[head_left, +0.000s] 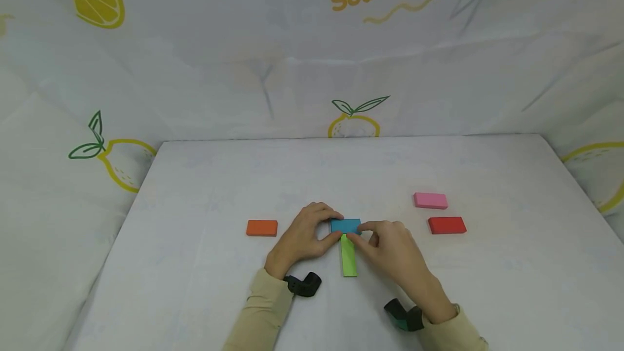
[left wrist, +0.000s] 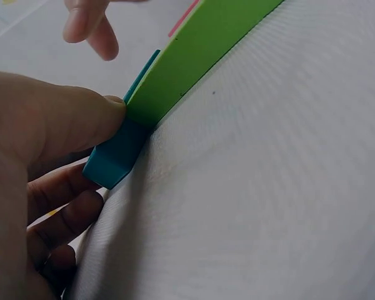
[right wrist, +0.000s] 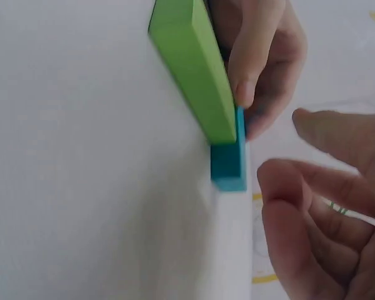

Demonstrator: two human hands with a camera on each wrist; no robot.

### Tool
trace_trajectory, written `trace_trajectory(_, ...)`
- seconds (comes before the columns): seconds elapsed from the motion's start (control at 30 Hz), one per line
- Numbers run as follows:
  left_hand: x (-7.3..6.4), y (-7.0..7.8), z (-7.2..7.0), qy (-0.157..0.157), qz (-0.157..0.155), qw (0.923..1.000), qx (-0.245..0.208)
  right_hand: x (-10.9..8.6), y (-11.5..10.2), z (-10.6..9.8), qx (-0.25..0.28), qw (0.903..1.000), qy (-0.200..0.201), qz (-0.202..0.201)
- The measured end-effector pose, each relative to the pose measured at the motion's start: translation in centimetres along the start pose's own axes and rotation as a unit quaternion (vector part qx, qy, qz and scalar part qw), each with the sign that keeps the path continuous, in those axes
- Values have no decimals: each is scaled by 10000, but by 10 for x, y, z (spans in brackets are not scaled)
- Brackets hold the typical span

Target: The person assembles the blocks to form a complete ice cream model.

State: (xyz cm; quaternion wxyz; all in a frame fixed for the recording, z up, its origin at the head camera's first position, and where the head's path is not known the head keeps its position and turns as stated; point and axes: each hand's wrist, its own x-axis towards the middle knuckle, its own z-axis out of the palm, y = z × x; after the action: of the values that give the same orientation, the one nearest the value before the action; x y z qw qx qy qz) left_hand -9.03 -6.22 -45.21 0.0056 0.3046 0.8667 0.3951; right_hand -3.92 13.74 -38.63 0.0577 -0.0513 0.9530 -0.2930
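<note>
The blue block [head_left: 344, 225] lies flat on the white table, its long side crosswise. A light green block [head_left: 348, 258] meets the middle of its near side, so the two form a T. With thumb and fingers, my left hand [head_left: 303, 234] pinches the blue block at its left end; the thumb sits close by the green block's end in the left wrist view. My right hand [head_left: 392, 245] hovers at the blue block's right end, fingers loosely bent. A gap shows between those fingers and the blue block [right wrist: 228, 167] in the right wrist view.
An orange block [head_left: 261, 228] lies left of my left hand. To the right are a red block [head_left: 447, 225] and, behind it, a pink block [head_left: 430, 200]. A white lemon-printed cloth [head_left: 219, 96] hangs behind the table and at both sides.
</note>
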Motion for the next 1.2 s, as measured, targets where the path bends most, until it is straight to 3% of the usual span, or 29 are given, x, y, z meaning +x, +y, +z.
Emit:
trace_trajectory(0.3,0,0,-1,13,107,9999,55,15,27,-3,541,9946,54,-883)
trace_trajectory(0.53,-1,-1,0,6,41,10000,31,23,46,6,1302,9820,-537,-1256)
trace_trajectory(0.8,0,0,-1,13,62,9999,91,30,66,13,2217,9638,-856,-1208)
trace_trajectory(1.2,-2,4,-7,85,108,9999,68,30,68,14,2284,9615,-976,-1173)
